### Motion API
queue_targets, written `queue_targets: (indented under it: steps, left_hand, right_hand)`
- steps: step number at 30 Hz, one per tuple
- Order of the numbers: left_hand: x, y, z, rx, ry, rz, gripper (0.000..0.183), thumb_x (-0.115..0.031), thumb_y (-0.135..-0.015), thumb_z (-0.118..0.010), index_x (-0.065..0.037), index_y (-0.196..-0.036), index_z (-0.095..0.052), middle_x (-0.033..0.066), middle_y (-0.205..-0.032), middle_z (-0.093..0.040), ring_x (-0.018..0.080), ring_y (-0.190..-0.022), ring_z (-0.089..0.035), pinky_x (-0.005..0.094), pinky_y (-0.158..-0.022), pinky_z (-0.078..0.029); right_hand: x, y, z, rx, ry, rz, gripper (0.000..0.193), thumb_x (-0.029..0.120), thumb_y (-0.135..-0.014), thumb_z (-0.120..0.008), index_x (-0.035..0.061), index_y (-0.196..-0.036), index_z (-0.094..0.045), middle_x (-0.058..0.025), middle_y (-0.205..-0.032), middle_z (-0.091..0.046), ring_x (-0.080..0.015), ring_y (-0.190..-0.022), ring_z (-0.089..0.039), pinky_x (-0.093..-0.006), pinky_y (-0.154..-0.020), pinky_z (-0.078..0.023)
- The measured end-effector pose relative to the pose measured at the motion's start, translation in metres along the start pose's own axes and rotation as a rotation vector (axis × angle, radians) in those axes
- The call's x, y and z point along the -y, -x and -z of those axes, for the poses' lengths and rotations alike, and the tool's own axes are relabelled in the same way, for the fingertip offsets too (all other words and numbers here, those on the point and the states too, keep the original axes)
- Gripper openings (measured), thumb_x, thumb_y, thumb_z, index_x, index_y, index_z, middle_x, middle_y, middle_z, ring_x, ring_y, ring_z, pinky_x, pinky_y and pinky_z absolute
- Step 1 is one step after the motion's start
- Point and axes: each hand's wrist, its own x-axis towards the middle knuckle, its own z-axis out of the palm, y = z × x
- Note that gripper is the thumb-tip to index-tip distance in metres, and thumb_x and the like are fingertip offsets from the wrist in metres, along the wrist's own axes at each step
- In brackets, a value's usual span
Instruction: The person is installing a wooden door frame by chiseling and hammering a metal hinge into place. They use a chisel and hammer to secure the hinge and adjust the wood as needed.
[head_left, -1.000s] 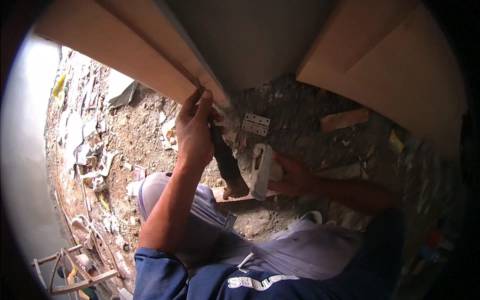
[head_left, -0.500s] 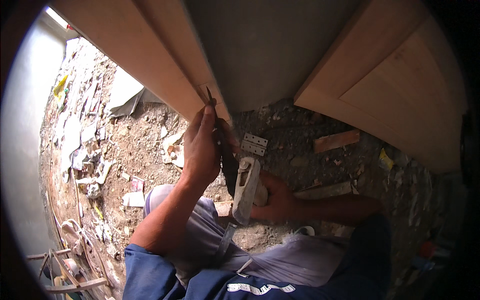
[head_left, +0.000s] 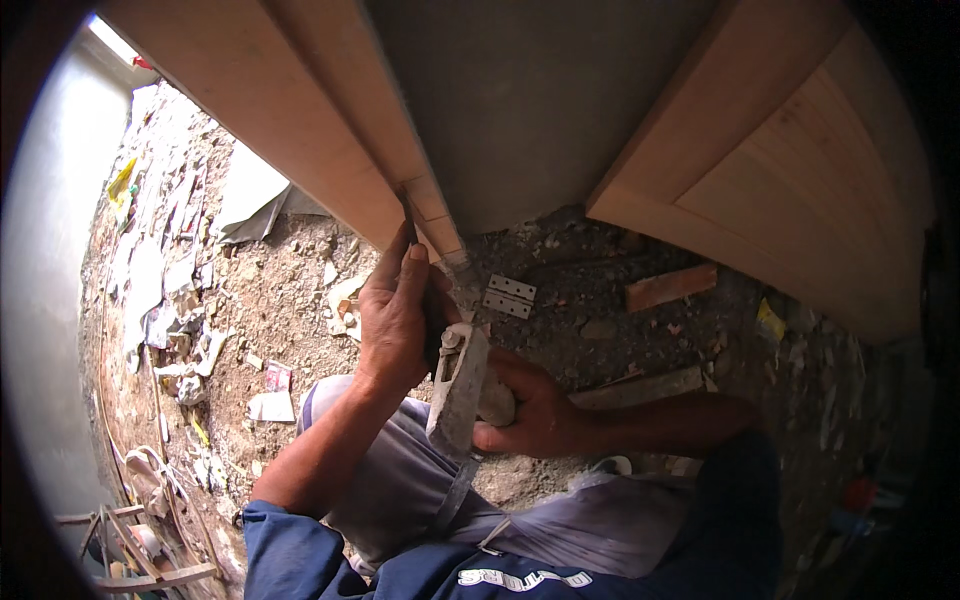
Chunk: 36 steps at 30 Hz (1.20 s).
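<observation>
My left hand (head_left: 392,318) is wrapped round a dark, narrow chisel (head_left: 407,212), with the thumb along it. Its tip meets the wooden door frame (head_left: 335,120) close to pencilled lines near the lower end. My right hand (head_left: 535,410) is closed round the handle of a grey hammer-like tool (head_left: 456,405), whose long head has a slot and a rounded knob. That head is beside the chisel's lower end, just below my left hand; I cannot tell whether they touch. A metal hinge (head_left: 510,297) lies on the ground beyond the tool.
A wooden door panel (head_left: 770,160) stands at the right, with a grey surface (head_left: 540,100) between it and the frame. A wood offcut (head_left: 672,287) lies on the rubble-strewn ground. Paper scraps (head_left: 270,405) litter the left side. A wooden stool-like thing (head_left: 160,578) is at the lower left.
The grey tool and my right hand have moved left, closer to my left hand. The chisel has shifted slightly left and down, its tip now nearer the frame's inner corner.
</observation>
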Motion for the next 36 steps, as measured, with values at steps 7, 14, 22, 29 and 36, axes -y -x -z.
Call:
queue_targets:
  steps: [7, 14, 22, 29, 36]
  left_hand:
    - [0.003, -0.002, 0.005, -0.018, -0.004, 0.010, 0.057, -0.027, -0.102, -0.056, -0.005, -0.150, -0.036, 0.0024, -0.074, -0.057, 0.0100, -0.054, -0.056, 0.0225, -0.050, -0.049]
    - [0.001, -0.002, 0.004, -0.047, -0.044, -0.010, 0.053, -0.027, -0.101, -0.057, -0.005, -0.147, -0.042, 0.0022, -0.073, -0.058, 0.0096, -0.054, -0.057, 0.0222, -0.049, -0.048]
    - [-0.004, -0.002, 0.003, -0.055, -0.071, -0.038, 0.051, -0.026, -0.102, -0.056, -0.004, -0.145, -0.044, 0.0017, -0.068, -0.056, 0.0100, -0.048, -0.055, 0.0218, -0.045, -0.046]
    - [0.000, -0.002, -0.001, -0.031, 0.026, -0.057, 0.037, -0.027, -0.101, -0.057, -0.001, -0.128, -0.055, 0.0029, -0.071, -0.059, 0.0127, -0.045, -0.056, 0.0256, -0.039, -0.048]
    - [-0.002, -0.002, -0.003, -0.058, -0.054, -0.067, 0.044, -0.026, -0.102, -0.054, 0.000, -0.137, -0.050, 0.0040, -0.069, -0.056, 0.0138, -0.046, -0.057, 0.0293, -0.039, -0.051]
  right_hand:
    - [0.010, -0.002, 0.000, 0.011, -0.026, 0.021, 0.046, 0.020, -0.074, -0.085, 0.0026, -0.106, -0.057, -0.0111, -0.096, -0.055, -0.0237, -0.087, -0.060, -0.0380, -0.074, -0.048]
    - [0.008, -0.002, -0.006, 0.018, -0.063, -0.004, 0.047, 0.019, -0.072, -0.087, 0.0044, -0.104, -0.056, -0.0096, -0.097, -0.055, -0.0233, -0.089, -0.060, -0.0372, -0.075, -0.049]
    - [0.011, -0.001, -0.010, 0.032, -0.126, -0.034, 0.056, 0.022, -0.071, -0.088, 0.0038, -0.112, -0.055, -0.0125, -0.104, -0.055, -0.0253, -0.095, -0.059, -0.0386, -0.081, -0.049]
    - [0.002, 0.016, 0.025, 0.149, 0.155, 0.241, 0.056, 0.020, -0.067, -0.087, 0.0016, -0.109, -0.056, -0.0129, -0.100, -0.055, -0.0300, -0.088, -0.059, -0.0400, -0.075, -0.049]
    - [-0.010, 0.021, 0.045, 0.361, 0.410, 0.549, 0.059, 0.031, -0.062, -0.085, 0.0033, -0.105, -0.058, -0.0120, -0.090, -0.057, -0.0296, -0.077, -0.061, -0.0415, -0.061, -0.050]
